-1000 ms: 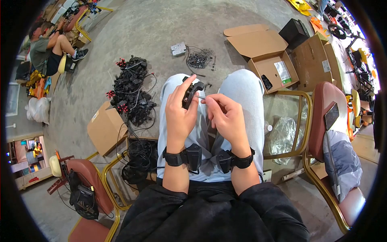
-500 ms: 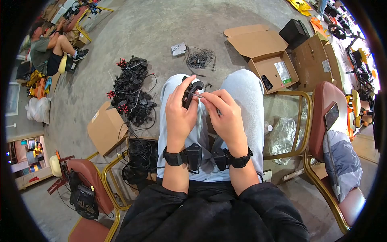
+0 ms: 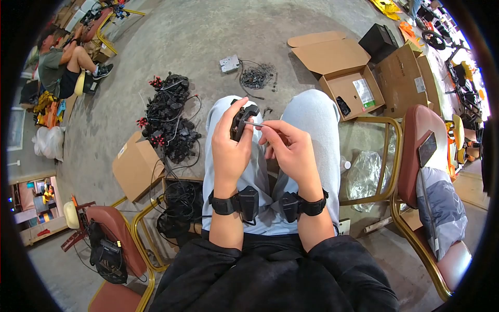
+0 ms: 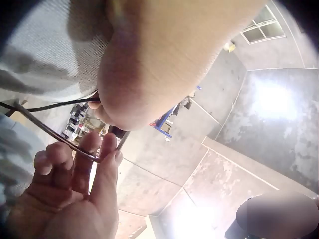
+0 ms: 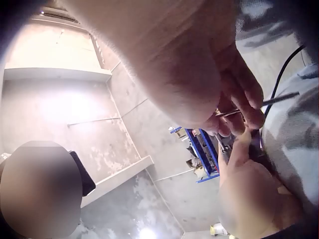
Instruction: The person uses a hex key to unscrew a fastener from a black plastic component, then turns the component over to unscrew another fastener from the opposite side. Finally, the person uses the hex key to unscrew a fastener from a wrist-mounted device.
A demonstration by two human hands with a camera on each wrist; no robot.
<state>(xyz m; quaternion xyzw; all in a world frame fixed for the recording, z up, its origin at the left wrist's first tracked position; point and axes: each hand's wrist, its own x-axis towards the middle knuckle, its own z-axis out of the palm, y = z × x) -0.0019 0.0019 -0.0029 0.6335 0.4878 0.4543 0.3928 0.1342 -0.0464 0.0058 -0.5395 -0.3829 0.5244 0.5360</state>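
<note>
Concrete floor (image 3: 208, 47): grey and scuffed, seen from above through my head camera; a heap of black cables (image 3: 171, 119) with red ends lies left of the knees; a silver box (image 3: 229, 64) and a cluster of small dark parts (image 3: 258, 76) lie ahead.
Pale jeans (image 3: 312, 119): two bent knees, side by side below the hands.
Black part (image 3: 240, 122): held up over the left knee; I cannot make out its details.
Left hand (image 3: 228, 151): its grip is closed on the black part, with fingers along the far side and thumb on the near side.
Right hand (image 3: 292, 148): thumb and fingers pinch a thin metal rod (image 3: 254, 124); the rod points left to the black part; its tip is too small for me to tell whether it sits inside.
Open cardboard box (image 3: 338, 78): right of the knees, near a red-backed chair (image 3: 410, 140).
Other person (image 3: 54, 65): seated at far left.
</note>
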